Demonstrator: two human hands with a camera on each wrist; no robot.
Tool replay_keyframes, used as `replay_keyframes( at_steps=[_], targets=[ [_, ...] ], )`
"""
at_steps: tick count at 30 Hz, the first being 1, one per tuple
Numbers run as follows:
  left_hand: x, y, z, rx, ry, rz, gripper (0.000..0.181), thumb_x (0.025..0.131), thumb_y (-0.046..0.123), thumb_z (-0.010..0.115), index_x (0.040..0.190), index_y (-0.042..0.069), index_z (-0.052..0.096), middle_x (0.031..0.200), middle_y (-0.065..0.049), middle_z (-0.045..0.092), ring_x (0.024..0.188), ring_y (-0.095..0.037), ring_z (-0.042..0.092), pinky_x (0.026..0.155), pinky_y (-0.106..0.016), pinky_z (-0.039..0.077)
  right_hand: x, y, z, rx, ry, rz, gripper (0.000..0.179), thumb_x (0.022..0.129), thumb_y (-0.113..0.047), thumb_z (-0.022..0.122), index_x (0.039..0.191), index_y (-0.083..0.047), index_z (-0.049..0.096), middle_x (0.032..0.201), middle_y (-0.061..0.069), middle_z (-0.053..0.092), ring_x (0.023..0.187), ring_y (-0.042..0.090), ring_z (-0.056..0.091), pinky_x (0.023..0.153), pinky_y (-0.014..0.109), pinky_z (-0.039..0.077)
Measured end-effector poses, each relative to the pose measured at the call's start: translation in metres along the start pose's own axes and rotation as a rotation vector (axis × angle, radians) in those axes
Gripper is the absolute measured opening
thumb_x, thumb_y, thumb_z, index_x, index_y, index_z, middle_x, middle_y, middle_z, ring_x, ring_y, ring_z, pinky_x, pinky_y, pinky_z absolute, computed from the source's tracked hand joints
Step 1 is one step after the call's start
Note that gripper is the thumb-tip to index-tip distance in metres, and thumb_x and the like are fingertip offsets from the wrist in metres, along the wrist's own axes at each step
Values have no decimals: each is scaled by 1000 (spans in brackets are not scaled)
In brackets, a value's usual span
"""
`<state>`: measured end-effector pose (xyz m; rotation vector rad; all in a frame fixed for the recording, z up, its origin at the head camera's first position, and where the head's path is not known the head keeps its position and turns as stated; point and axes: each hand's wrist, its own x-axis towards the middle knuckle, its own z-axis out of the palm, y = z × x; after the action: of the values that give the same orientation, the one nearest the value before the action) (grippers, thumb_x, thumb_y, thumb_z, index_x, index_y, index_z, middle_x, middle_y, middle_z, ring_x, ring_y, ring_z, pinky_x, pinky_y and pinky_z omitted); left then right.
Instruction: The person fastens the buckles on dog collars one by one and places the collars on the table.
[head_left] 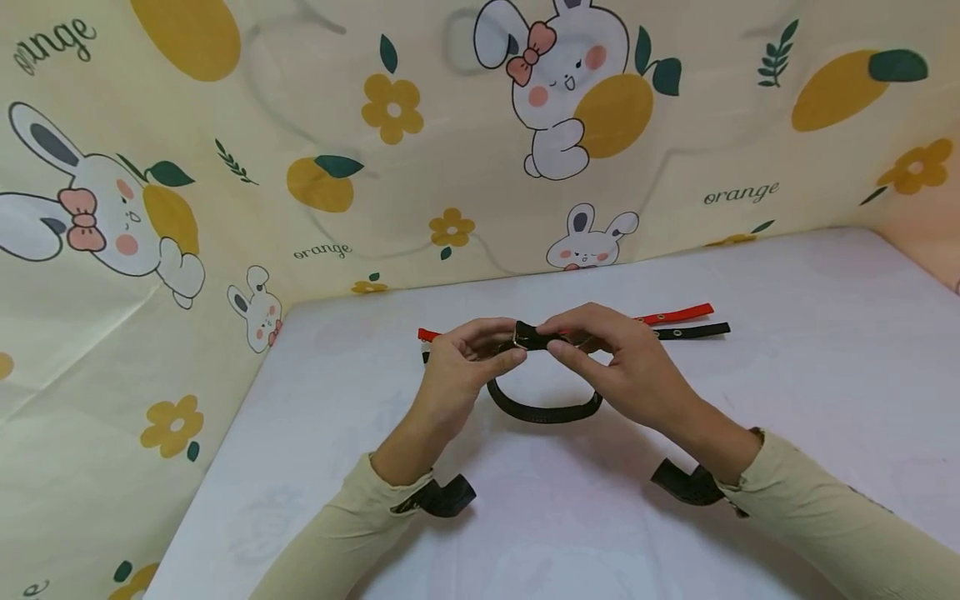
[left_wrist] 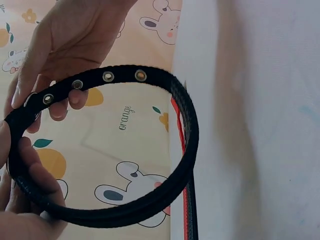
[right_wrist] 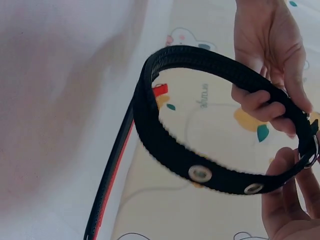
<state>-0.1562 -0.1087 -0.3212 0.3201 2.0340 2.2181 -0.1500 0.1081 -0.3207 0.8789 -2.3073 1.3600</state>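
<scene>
A black collar (head_left: 544,414) with metal eyelets is bent into a closed loop and held up over the table. Its buckle (head_left: 517,336) is at the top, between the two hands. My left hand (head_left: 457,371) pinches the collar at the buckle's left side with thumb and fingers. From the right, my right hand (head_left: 626,358) pinches the black strap end close beside the buckle. Several ringed eyelets (left_wrist: 108,76) line one side of the loop in the left wrist view. The metal buckle frame (right_wrist: 313,152) appears at the right edge of the right wrist view, partly hidden by fingers.
Behind the hands, a red strap (head_left: 678,315) and a black strap (head_left: 693,332), both with eyelets, lie side by side on the white table (head_left: 315,433). A patterned cloth (head_left: 420,183) with rabbits and oranges rises at the table's back and left.
</scene>
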Motion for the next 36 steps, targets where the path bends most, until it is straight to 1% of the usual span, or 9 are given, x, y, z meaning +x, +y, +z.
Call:
replay_keyframes(
  at_steps=[4,7,9,14,18,22,26,31,36],
  targets=[
    [0,0,1,-26,14,-2,31,86,-5,71,117,-2,66,93,8,73,92,-10,68,89,-25,55,0,1,0,4,16,-30,23,93,-11,70,112,-24,71,107,-12,67,92,1,62,78,15,52],
    [-1,0,0,-30,36,2,30,86,-5,72,115,-2,67,92,7,73,92,-10,68,88,-25,55,0,1,0,-23,22,-45,23,93,-11,70,110,-26,72,108,-12,65,92,1,60,77,15,50],
    [0,-1,0,-35,47,4,30,85,-6,73,115,-2,68,92,6,73,92,-10,68,86,-25,54,0,2,0,-51,24,-50,22,93,-11,70,109,-26,73,109,-12,63,90,1,58,74,17,48],
    [0,-2,1,-42,40,1,31,83,-8,73,114,-3,68,92,5,73,89,-10,68,83,-23,54,0,2,-1,-116,25,-57,22,93,-9,68,106,-26,73,108,-11,59,92,2,54,72,21,45],
    [0,-3,2,-41,36,-7,31,83,-9,73,113,-3,68,90,5,73,87,-10,68,80,-22,53,1,3,-1,-109,16,-59,24,94,-4,64,105,-23,73,106,-8,58,94,5,53,75,24,44],
    [1,-4,2,-45,42,-15,31,83,-8,73,113,-4,68,91,5,73,89,-11,68,81,-22,54,0,2,-1,-112,-8,-47,31,96,-3,59,113,-26,72,106,-8,56,92,5,50,74,27,44],
    [1,-3,2,-38,50,-10,31,83,-7,75,113,-3,69,92,4,73,91,-12,67,83,-23,54,-1,2,-2,-133,-36,-51,35,98,-5,57,121,-28,71,105,-9,53,91,4,48,73,27,43],
    [2,-4,2,-40,51,-11,29,83,-6,75,111,-3,70,91,5,73,89,-11,67,81,-23,53,-2,3,-3,-173,-26,-61,30,97,-8,60,116,-27,73,105,-9,51,90,4,46,71,24,41],
    [2,-4,2,-21,62,-3,24,84,-3,75,107,-2,71,90,5,74,89,-11,67,83,-23,51,0,4,-2,-172,-14,-85,26,94,-11,68,114,-26,74,103,-9,52,88,3,47,69,20,40]
  ],
)
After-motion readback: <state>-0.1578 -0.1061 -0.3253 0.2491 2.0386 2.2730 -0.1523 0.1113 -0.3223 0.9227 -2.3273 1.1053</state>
